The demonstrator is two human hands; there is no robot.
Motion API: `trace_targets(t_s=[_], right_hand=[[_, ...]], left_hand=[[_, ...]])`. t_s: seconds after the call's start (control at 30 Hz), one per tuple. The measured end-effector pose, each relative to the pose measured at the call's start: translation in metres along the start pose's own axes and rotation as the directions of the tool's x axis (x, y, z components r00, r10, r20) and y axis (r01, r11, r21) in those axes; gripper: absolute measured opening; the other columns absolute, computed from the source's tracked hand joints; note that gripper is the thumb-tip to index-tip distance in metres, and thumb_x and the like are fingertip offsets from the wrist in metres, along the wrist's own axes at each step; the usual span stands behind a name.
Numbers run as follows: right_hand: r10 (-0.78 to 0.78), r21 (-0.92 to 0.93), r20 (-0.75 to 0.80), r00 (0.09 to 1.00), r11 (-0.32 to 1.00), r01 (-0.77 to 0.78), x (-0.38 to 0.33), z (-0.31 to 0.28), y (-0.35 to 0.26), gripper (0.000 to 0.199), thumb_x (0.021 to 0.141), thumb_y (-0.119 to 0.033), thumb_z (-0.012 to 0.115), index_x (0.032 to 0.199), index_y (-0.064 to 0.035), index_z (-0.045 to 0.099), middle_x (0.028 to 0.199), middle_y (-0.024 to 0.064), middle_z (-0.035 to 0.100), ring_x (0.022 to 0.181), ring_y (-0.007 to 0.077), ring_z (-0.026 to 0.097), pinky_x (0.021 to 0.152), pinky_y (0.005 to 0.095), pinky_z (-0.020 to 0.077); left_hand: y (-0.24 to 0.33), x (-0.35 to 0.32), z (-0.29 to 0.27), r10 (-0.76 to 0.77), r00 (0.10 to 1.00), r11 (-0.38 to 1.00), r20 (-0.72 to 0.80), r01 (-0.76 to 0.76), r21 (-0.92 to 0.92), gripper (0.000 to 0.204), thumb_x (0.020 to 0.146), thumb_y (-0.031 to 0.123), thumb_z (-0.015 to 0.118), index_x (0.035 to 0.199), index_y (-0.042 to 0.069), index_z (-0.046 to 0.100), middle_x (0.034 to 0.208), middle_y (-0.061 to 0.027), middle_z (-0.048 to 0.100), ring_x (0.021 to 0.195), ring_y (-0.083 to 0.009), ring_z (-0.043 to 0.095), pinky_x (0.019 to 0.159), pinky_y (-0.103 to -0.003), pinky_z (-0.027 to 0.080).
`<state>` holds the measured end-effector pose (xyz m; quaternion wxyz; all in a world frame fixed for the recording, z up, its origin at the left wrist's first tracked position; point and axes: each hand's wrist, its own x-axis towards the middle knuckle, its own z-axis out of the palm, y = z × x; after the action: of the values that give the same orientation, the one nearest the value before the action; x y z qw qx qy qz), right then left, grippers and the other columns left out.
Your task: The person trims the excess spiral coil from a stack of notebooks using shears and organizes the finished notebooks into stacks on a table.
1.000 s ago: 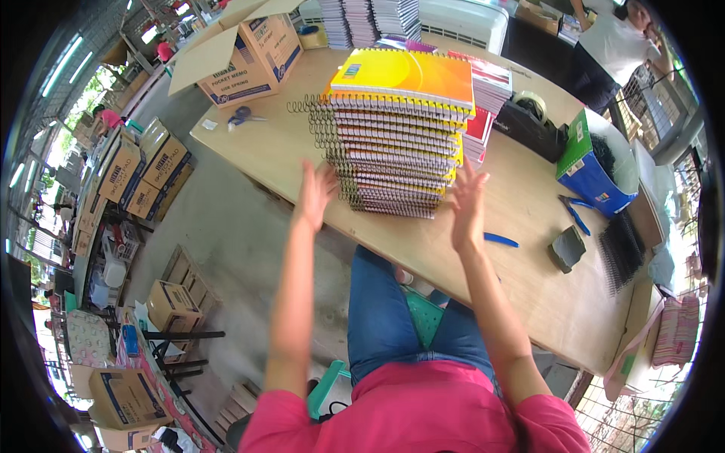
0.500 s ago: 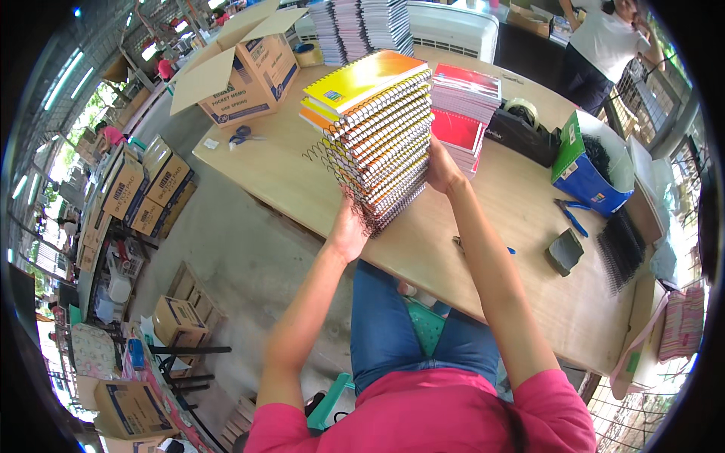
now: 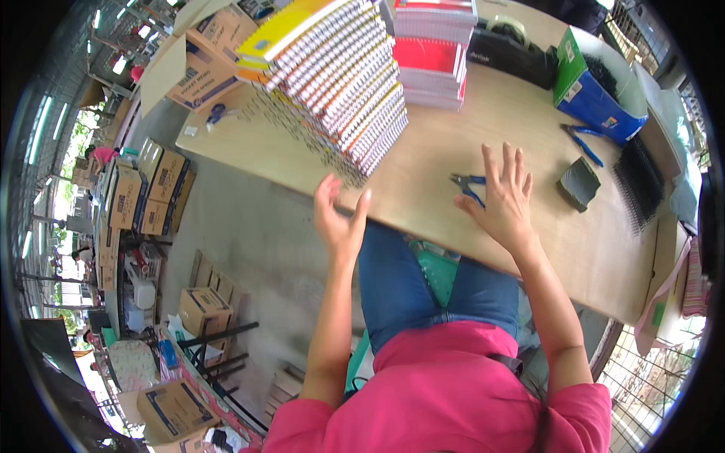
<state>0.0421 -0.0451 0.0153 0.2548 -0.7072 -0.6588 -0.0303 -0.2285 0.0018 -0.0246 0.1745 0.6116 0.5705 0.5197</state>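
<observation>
Left hand (image 3: 341, 225) empty, fingers spread — your notebook stack (image 3: 332, 83) stood just beyond its fingertips, on the table (image 3: 415, 174). Your right hand (image 3: 504, 198) — flat, grasping nothing — hovered beside the pliers (image 3: 465, 183).

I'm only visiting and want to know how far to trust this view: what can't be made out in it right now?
All in the head view:
- The far end of the spiral notebook stack: cut off by the upper edge.
- One handle end of the blue pliers: hidden by the right hand.
- The inside of the open carton: hidden by its walls and flaps.
- The distant person's hands: too small.
</observation>
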Motion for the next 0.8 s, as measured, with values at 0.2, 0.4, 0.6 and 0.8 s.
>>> trace_targets(t_s=[0.2,0.4,0.6,0.8], right_hand=[[-0.153,-0.018,0.029,0.988,0.988,0.153,-0.01,0.009,0.014,0.045,0.088,-0.033,0.068,0.127,-0.0133,0.056,0.124,0.0123,0.051,0.111,0.0338,0.051,0.09,0.059,0.0403],[-0.266,0.044,0.089,0.96,0.964,0.263,0.01,0.002,-0.008,0.041,0.088,-0.039,0.066,0.124,-0.0209,0.059,0.111,0.0126,0.06,0.102,0.035,0.058,0.082,0.0552,0.0457],[-0.265,0.085,0.261,0.928,0.964,0.251,0.024,0.017,-0.038,0.05,0.091,-0.046,0.062,0.12,-0.0047,0.059,0.111,0.0207,0.063,0.106,0.0409,0.061,0.083,0.0624,0.0495],[-0.281,0.05,0.243,0.928,0.959,0.277,0.034,0.043,-0.069,0.057,0.082,-0.05,0.07,0.114,-0.0039,0.061,0.114,0.0147,0.061,0.111,0.0337,0.057,0.088,0.0582,0.0459]], left_hand=[[0.018,0.026,0.032,-0.094,0.996,0.87,-0.013,0.088,0.486,0.052,0.072,0.025,0.086,0.11,0.004,0.059,0.098,-0.012,0.072,0.089,-0.0245,0.069,0.082,-0.04,0.053],[0.006,0.033,0.031,-0.107,0.994,0.967,-0.029,0.111,0.228,0.044,0.072,0.017,0.086,0.107,0.005,0.063,0.093,-0.0083,0.076,0.082,-0.0185,0.074,0.078,-0.034,0.055],[-0.003,0.038,0.017,0.007,0.999,0.988,0.05,-0.014,0.152,0.043,0.073,0.014,0.085,0.107,0.002,0.062,0.086,-0.0121,0.075,0.077,-0.0223,0.073,0.072,-0.034,0.056],[-0.017,0.028,0.008,-0.056,0.994,0.998,0.099,0.057,-0.012,0.04,0.077,0.01,0.082,0.111,0.0,0.063,0.09,-0.0138,0.073,0.078,-0.0183,0.07,0.072,-0.032,0.055]])
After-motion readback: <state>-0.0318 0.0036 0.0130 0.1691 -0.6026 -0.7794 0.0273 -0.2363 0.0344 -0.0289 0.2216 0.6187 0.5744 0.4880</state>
